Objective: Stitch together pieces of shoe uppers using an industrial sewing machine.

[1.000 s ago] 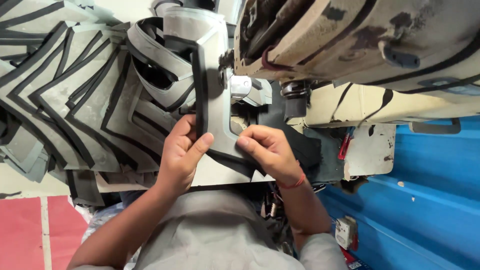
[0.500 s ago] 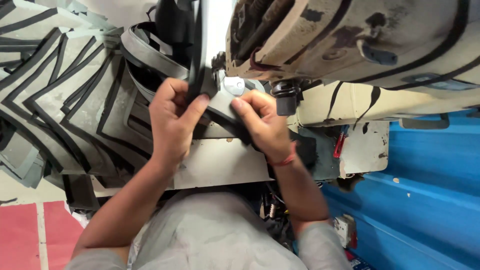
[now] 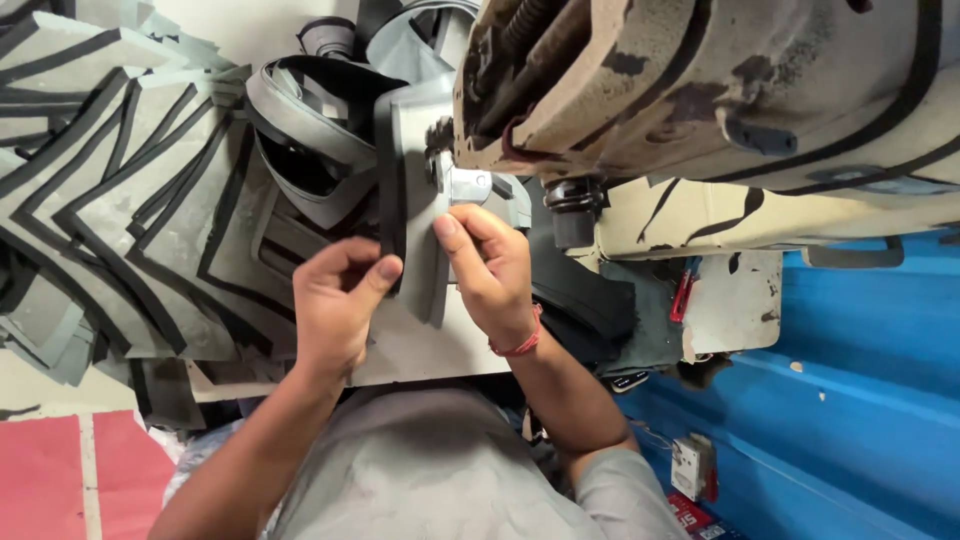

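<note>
Two sets of fingers pinching one grey piece with a black border [image 3: 415, 190]: left hand [image 3: 335, 305] clamped on its dark edge, right hand [image 3: 490, 270] pressing it flat just under the sewing machine's metal foot [image 3: 465, 185]. Judged barely begun on this piece, with most of the edge not yet under the foot. Stacked about on the left, many more grey bordered pieces [image 3: 120, 200], sewn or unsewn impossible to tell.

grey piece [image 3: 420, 190] now flat under presser, hands [image 3: 335, 305] lower, apart
</note>
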